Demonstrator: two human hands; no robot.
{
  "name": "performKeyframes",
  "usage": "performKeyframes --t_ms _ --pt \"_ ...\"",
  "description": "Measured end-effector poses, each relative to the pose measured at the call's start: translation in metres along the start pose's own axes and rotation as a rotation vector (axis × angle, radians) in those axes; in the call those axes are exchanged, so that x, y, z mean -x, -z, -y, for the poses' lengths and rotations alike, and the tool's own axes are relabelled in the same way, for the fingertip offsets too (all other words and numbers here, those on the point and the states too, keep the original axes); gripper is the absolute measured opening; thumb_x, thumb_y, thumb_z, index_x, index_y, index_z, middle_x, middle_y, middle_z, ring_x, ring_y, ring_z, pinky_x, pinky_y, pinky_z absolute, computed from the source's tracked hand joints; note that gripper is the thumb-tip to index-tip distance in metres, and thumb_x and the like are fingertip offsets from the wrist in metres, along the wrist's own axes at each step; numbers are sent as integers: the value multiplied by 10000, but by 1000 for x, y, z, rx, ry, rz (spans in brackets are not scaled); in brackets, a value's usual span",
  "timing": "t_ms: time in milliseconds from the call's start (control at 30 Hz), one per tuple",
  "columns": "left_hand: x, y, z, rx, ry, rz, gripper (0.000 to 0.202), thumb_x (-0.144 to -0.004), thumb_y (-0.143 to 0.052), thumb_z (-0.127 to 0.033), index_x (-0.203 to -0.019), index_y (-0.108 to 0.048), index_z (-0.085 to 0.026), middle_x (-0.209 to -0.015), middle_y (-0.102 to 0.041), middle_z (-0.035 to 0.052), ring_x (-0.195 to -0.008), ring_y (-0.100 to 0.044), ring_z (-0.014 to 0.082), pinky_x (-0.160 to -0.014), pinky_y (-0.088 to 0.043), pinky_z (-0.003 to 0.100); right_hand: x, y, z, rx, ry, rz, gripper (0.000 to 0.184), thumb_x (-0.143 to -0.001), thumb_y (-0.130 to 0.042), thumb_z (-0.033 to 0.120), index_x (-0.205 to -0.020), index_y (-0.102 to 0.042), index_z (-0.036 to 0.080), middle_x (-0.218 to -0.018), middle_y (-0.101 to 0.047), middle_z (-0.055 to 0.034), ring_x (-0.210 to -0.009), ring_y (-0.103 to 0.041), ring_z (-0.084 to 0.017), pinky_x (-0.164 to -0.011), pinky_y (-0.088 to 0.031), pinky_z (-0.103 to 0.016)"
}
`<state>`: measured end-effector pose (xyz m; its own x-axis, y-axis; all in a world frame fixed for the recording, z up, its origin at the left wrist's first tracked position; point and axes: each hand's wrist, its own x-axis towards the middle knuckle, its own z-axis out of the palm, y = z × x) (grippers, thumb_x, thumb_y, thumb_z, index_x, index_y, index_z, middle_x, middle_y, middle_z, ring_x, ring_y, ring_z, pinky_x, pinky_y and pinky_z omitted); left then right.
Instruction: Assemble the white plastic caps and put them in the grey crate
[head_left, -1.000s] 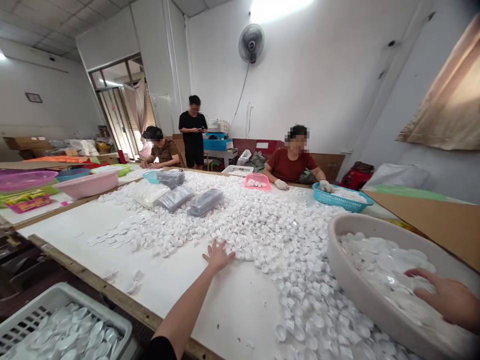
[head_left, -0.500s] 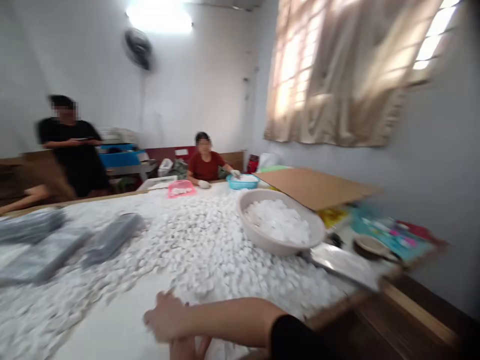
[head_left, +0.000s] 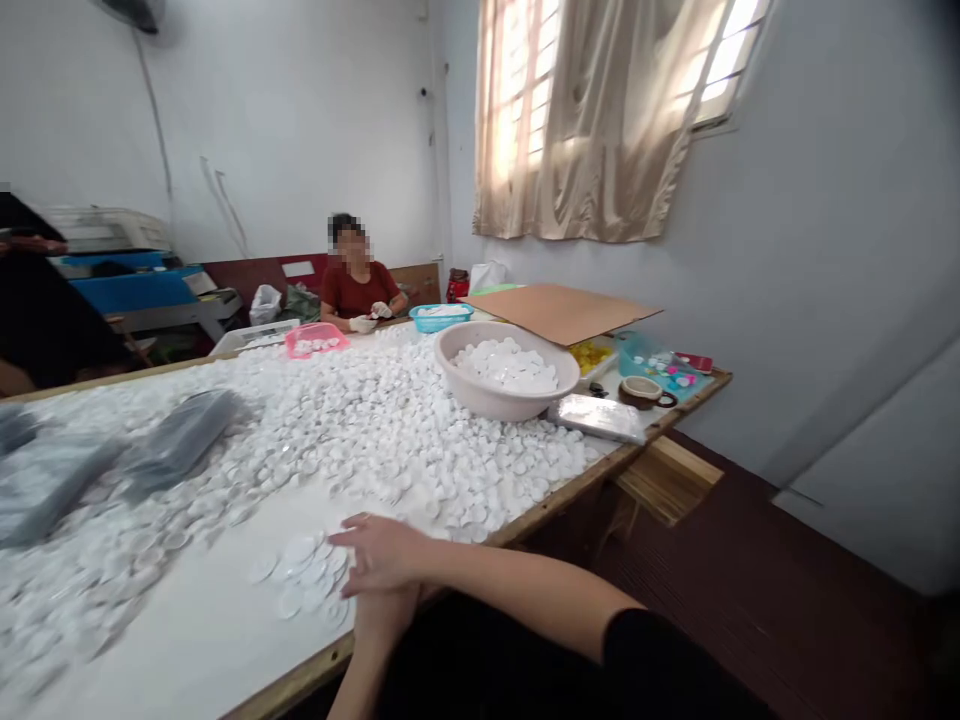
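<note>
My right hand [head_left: 386, 552] reaches in from the right over the near edge of the table, its fingers stretched out and apart toward a small cluster of white round discs [head_left: 304, 565]. Under it and partly covered is my left hand [head_left: 386, 608], whose fingers are hidden. The two hands overlap near the wrists. Nothing shows in the right hand's fingers, though the fingertips are at the edge of the cluster. Beyond the hands a broad layer of the same white discs [head_left: 390, 430] covers much of the white table [head_left: 202, 635].
A beige basin [head_left: 501, 400] heaped with discs stands beyond, beside a clear-wrapped packet [head_left: 600, 418]. Grey plastic-wrapped bundles [head_left: 184, 440] lie left. Cardboard [head_left: 562, 312] covers the back right. A gloved co-worker [head_left: 356, 285] sits opposite, near pink [head_left: 319, 332] and blue baskets [head_left: 442, 323].
The view has turned right and down. A loose cluster of discs now shows on the bare tabletop by my hands. The co-worker's hands have come together, away from the blue basket.
</note>
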<state>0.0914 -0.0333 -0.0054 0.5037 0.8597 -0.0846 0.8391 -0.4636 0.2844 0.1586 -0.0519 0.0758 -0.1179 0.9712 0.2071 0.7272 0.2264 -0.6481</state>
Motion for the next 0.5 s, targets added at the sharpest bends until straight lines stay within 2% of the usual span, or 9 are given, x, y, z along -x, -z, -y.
performKeyframes --t_ms 67,100,167,267,367,500 --pt "6 0 1 -9 -22 -76 519 -711 -435 -325 -1211 -306 -276 -1341 -172 7 -1224 13 299 -984 -33 476 32 19 -5 -143 -6 -54 323 -650 -501 375 -969 -538 333 -1014 -577 100 -890 -531 -108 -797 -389 -197" --pt "8 0 1 -18 -19 -114 522 -722 -417 -341 -1221 -285 -264 -1350 -136 23 -1221 -15 309 -973 -66 488 49 28 -12 -207 -71 -82 249 -694 -458 360 -906 -568 292 -900 -618 70 -795 -560 -104 -736 -422 -193" --pt "9 2 0 -15 -8 -159 498 -738 -386 -369 -1213 -287 -257 -1354 -103 41 -1212 -70 322 -950 -122 497 81 40 -30 -261 -222 -176 211 -705 -453 343 -802 -591 216 -723 -629 8 -666 -573 -136 -620 -456 -222" --pt "10 5 -1 10 -27 -171 414 -751 -359 -356 -1155 -358 -268 -1349 -128 24 -1209 -107 305 -953 -125 479 110 49 -58 -235 -374 -305 239 -712 -443 357 -768 -584 172 -702 -618 -34 -643 -566 -159 -583 -451 -252" --pt "12 7 1 38 -13 -257 395 -753 -339 -281 -1145 -360 -241 -1340 -163 25 -1217 -109 264 -976 -87 450 107 46 -71 -155 -365 -287 253 -723 -424 367 -764 -586 178 -686 -615 -33 -617 -548 -153 -566 -434 -256" --pt "12 3 5 78 218 -333 521 -692 -347 -138 -1204 -257 -146 -1332 -172 81 -1225 -70 254 -978 -86 440 68 29 -78 -60 -258 -201 253 -737 -396 334 -785 -592 180 -719 -617 -33 -640 -541 -145 -602 -426 -254"
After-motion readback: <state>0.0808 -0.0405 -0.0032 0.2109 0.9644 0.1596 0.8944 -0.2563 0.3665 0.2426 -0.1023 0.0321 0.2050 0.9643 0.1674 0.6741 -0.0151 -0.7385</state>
